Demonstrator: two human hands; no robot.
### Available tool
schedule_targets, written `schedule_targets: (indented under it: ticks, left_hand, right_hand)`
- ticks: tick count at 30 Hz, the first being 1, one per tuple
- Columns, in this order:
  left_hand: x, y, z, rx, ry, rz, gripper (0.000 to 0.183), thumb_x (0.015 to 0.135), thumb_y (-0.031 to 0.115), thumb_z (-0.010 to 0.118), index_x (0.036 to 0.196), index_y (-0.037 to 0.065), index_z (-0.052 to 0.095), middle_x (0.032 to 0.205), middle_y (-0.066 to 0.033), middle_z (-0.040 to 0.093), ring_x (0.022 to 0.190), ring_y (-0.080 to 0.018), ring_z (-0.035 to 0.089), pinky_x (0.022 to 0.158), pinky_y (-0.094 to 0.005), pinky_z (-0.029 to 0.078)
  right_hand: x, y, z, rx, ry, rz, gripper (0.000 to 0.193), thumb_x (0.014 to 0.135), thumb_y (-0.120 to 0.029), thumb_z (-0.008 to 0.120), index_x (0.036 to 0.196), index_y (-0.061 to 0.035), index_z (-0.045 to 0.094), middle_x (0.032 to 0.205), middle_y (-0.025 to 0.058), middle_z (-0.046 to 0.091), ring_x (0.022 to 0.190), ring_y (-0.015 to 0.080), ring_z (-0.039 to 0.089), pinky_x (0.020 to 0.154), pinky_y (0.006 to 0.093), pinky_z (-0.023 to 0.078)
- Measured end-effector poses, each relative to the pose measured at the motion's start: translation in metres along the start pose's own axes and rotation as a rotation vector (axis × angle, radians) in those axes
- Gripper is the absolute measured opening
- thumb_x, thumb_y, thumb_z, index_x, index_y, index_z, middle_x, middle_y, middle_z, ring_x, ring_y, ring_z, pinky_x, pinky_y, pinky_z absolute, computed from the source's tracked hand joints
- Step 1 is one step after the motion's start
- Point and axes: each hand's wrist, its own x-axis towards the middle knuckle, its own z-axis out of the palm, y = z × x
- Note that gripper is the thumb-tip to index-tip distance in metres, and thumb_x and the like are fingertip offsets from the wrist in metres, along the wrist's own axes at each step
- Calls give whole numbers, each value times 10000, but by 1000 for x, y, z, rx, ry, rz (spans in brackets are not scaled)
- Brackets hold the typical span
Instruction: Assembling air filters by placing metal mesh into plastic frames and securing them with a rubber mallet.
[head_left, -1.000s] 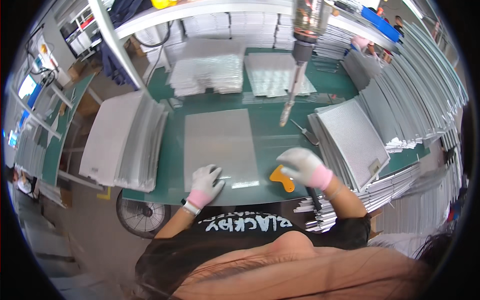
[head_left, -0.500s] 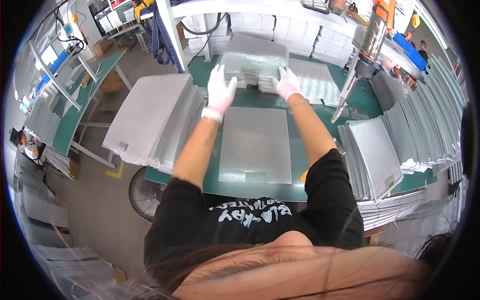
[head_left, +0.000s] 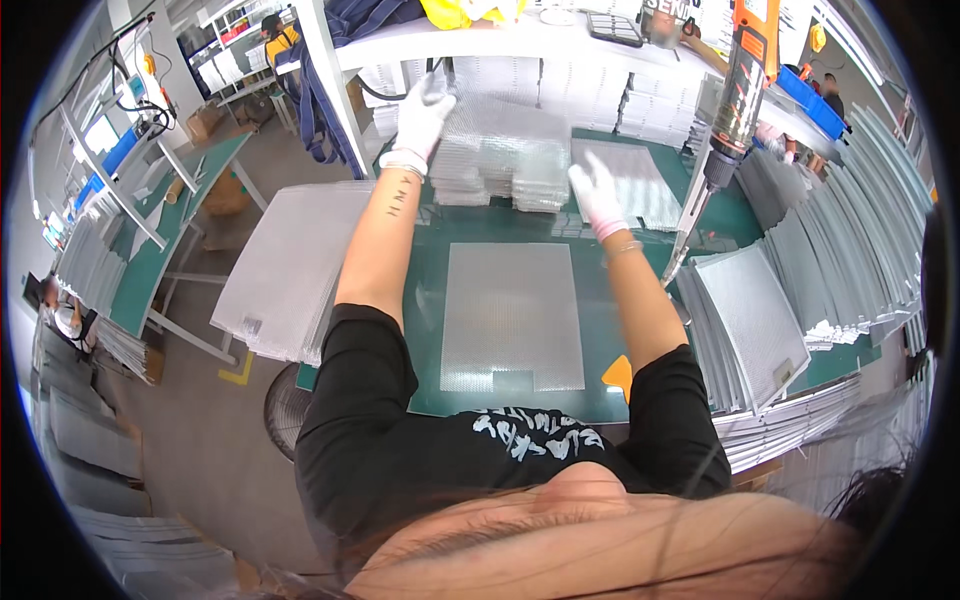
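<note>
Stack of pale grey sheets (head_left: pixel 512 140), sheer, finely textured, front edge notched

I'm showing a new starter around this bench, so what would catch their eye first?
Likely the white gloves: the left hand by the left side of the stack of mesh sheets at the back of the green table, the right hand by its right. Next, the orange-and-black power tool, tip down at upper right, and the single grey sheet flat in the middle.
</note>
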Motion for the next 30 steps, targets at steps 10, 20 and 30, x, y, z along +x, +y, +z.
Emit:
schedule_targets:
  ticks: [10, 20, 30]
  left_hand:
    - [-179, 91, -39, -256, 1, -245, 589, 916, 89, 644, 1439, -43, 408, 1206, -144, 617, 1055, -142, 583, 911, -283, 481]
    - [-387, 100, -57, 628, -344, -272, 623, 792, 173, 745, 1369, 82, 525, 880, -122, 562, 786, -292, 591, 693, -375, 495]
    - [-399, 74, -47, 740, -455, -312, 604, 798, 229, 740, 1341, 65, 535, 913, -134, 587, 837, -320, 611, 744, -415, 506]
  right_hand:
    - [-79, -105, -97, 1198, -145, 421, 733, 1002, -411, 492, 1561, -98, 135, 1266, 214, 534, 1005, 265, 617, 847, 407, 540]
    - [-240, -135, -93, -106, -380, 546, 909, 775, -125, 746, 1532, -56, 248, 1280, 207, 611, 1030, 332, 656, 896, 334, 507]
    - [-270, -67, -62, -200, -322, 287, 773, 826, -209, 713, 1500, -104, 350, 1322, 202, 566, 1186, 347, 573, 990, 382, 473]
